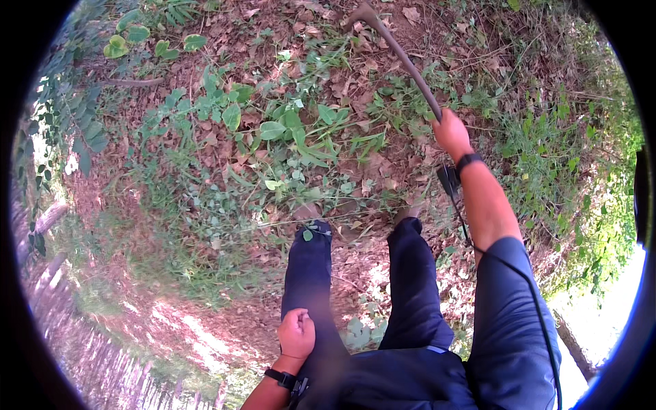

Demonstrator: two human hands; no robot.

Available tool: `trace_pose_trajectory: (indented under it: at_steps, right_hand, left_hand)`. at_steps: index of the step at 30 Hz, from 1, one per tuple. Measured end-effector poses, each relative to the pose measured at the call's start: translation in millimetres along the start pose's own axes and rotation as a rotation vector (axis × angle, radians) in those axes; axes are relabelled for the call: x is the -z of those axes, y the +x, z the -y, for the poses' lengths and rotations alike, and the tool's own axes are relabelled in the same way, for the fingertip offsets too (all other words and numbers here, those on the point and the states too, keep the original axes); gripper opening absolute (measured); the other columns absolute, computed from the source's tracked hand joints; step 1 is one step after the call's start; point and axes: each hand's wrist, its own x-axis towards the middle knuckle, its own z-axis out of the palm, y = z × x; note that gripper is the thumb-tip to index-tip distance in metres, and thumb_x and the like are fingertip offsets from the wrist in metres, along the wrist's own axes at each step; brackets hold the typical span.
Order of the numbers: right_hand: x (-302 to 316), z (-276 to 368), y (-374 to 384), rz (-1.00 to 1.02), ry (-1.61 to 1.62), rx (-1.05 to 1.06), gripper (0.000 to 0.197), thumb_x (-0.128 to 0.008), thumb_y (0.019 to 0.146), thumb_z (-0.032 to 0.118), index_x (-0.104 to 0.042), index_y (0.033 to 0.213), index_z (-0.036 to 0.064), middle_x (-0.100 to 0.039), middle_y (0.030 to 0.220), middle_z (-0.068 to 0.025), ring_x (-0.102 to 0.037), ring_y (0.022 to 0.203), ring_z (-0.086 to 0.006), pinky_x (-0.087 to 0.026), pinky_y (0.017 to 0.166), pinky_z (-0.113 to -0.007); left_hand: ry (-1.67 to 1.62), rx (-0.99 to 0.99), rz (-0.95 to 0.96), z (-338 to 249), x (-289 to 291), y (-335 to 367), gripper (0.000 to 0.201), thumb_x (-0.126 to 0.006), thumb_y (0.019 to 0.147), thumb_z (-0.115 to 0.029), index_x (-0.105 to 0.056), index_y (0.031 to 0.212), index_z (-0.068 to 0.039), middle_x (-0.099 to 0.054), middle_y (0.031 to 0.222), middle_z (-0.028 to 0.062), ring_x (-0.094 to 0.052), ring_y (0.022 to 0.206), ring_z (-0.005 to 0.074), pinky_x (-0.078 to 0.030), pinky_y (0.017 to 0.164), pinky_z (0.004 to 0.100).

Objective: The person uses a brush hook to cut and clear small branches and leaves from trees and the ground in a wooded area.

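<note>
1. Hooked stick (400, 58): lower end hidden inside the right hand (451, 132); long axis runs up-left, bent tip over leaf litter (342, 82).
2. Right hand: fingers wrapped round the stick.
3. Left hand (296, 333): loosely curled, holding nothing, against the dark trousers (311, 273).

Long stick (400, 58) ahead on the right; leafy weeds (287, 137) left of it.

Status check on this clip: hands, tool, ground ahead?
Right hand shut on long curved-tip stick, tip out among dry leaves. Left hand fisted on left thigh, empty. Leafy weeds between feet and tip.
</note>
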Motion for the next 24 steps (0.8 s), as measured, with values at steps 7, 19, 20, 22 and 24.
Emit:
trace_pose_trajectory:
  at_steps: [7, 19, 20, 22, 24]
  right_hand:
    - [53.3, -132.0, -249.0, 0.262, -0.233, -0.32, 0.032, -0.063, 0.087, 0.031, -0.051, 0.102, 0.0061, -0.064, 0.09, -0.0272, -0.061, 0.085, -0.0468, -0.048, 0.076, -0.055]
    - [52.6, -26.0, -62.4, -0.141, 0.075, -0.179, 0.039, -0.065, 0.086, 0.036, -0.056, 0.097, -0.0007, -0.065, 0.077, -0.0159, -0.064, 0.07, -0.029, -0.05, 0.066, -0.042]
    - [41.7, -6.4, -37.4, -0.158, 0.303, -0.168, 0.036, -0.064, 0.086, 0.031, -0.057, 0.098, -0.0028, -0.066, 0.081, -0.016, -0.065, 0.074, -0.0291, -0.051, 0.066, -0.041]
    - [14.5, 41.2, 5.9, -0.083, 0.631, -0.387, 0.035, -0.063, 0.087, 0.028, -0.056, 0.093, -0.0054, -0.062, 0.07, -0.0142, -0.062, 0.059, -0.0259, -0.05, 0.056, -0.041]
    - [-14.1, 84.3, 10.6, -0.009, 0.801, -0.457, 0.036, -0.062, 0.086, 0.028, -0.056, 0.09, -0.0075, -0.061, 0.067, -0.0157, -0.062, 0.055, -0.0276, -0.051, 0.055, -0.041]
  left_hand:
    - [-0.074, 0.024, 0.035, -3.1, 0.4, 2.0, 0.013, -0.062, 0.083, -0.006, -0.063, 0.095, -0.002, -0.065, 0.075, 0.0099, -0.064, 0.063, 0.019, -0.052, 0.062, 0.0301]
    - [-0.11, 0.035, -0.01, 6.9, 2.0, 1.0, 0.011, -0.062, 0.082, -0.006, -0.064, 0.092, -0.001, -0.064, 0.071, 0.0094, -0.063, 0.061, 0.0186, -0.052, 0.06, 0.0308]
    - [-0.141, 0.048, 0.01, 9.1, 1.5, -0.1, 0.01, -0.061, 0.083, -0.006, -0.064, 0.091, -0.001, -0.064, 0.071, 0.0093, -0.063, 0.061, 0.0183, -0.052, 0.059, 0.0308]
    - [-0.108, 0.041, -0.001, 12.8, 0.3, -2.1, 0.01, -0.061, 0.083, -0.006, -0.064, 0.092, -0.001, -0.065, 0.072, 0.0093, -0.063, 0.061, 0.0176, -0.052, 0.059, 0.0302]
    - [-0.12, 0.046, 0.001, 15.0, -1.0, -3.1, 0.01, -0.061, 0.083, -0.006, -0.064, 0.092, -0.001, -0.065, 0.072, 0.0091, -0.063, 0.061, 0.0172, -0.051, 0.059, 0.0298]
